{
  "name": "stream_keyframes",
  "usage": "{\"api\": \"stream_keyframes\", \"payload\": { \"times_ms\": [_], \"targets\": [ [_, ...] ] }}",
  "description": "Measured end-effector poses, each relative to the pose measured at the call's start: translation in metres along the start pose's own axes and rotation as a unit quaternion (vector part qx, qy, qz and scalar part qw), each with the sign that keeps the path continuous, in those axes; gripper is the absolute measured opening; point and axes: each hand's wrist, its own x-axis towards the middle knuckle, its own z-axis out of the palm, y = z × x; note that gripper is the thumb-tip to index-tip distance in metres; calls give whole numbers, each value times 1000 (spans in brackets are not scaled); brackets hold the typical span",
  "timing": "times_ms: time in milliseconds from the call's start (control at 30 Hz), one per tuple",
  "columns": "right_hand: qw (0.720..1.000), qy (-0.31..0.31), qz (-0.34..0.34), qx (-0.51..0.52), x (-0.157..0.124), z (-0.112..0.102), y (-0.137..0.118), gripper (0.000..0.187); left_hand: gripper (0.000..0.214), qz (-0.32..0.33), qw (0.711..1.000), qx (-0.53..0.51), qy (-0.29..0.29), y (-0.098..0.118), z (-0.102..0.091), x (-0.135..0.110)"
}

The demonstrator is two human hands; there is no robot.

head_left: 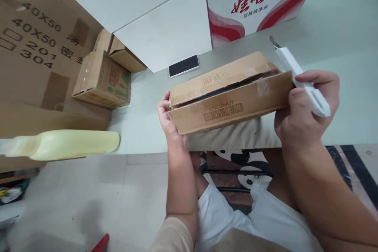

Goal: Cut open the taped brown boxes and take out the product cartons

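Note:
I hold a flat brown cardboard box [227,94] marked COCONUT in front of me, above my lap. Its top flaps are slit along the taped seam and gape a little. My left hand [165,116] grips the box's left end, fingers wrapped behind it. My right hand [304,112] is at the box's right end and is closed around a white utility knife [298,75], whose blade tip points up and away from me.
A black phone [183,65] lies on the pale floor behind the box. White cartons, one with red print [254,4], stand at the back. A small opened brown carton [103,78] and large cardboard sheets sit left. A pale yellow bottle [62,144] lies at left.

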Motion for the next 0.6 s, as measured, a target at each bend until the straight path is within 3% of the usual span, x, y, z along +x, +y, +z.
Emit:
{"api": "stream_keyframes", "payload": {
  "times_ms": [100, 200, 300, 433, 600],
  "targets": [
    [994, 8, -36, 107, -1, 9, -7, 30, 54, 108, 992, 60, 20, 2, -4, 1],
    [988, 15, -13, 156, -1, 10, -10, 29, 55, 179, 980, 84, -6, 11, -11, -2],
    [983, -18, 7, 181, 2, 7, -9, 33, 63, 183, 971, 109, -110, 23, -18, -5],
    [981, -46, 5, 188, 7, 4, -7, 45, 80, 173, 929, 216, -247, 34, -28, -5],
    [978, -53, -10, 203, 9, 7, -8, 47, 77, 185, 916, 224, -277, 37, -31, -2]
  ]
}}
